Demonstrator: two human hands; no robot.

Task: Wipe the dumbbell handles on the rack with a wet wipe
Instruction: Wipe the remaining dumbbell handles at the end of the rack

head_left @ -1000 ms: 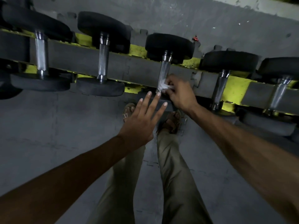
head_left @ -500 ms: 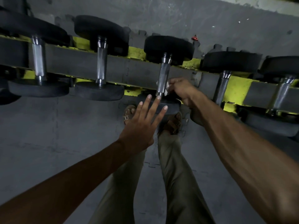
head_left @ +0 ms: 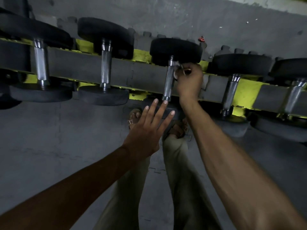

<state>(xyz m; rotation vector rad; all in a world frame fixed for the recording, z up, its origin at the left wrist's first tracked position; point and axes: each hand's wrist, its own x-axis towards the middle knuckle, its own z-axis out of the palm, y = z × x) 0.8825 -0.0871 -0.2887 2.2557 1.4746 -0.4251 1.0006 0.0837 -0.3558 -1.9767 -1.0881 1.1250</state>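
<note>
Evidently the wiping is under way on the middle dumbbell handle [head_left: 168, 82] of the rack [head_left: 142, 77]. The right hand [head_left: 189, 82] pinches a crumpled, pale wet wipe [head_left: 178, 67] against the handle's far end, just below the round black rubber weight [head_left: 176, 50]. The left hand [head_left: 146, 130] is spread, fingers straight, by the near weight [head_left: 172, 113]; whether it touches I cannot tell. Next, I judge, the wipe must slide down the knurled steel bar toward the rack's front edge, keeping some squeeze on it — then on to the next handle [head_left: 230, 92] on the right.
</note>
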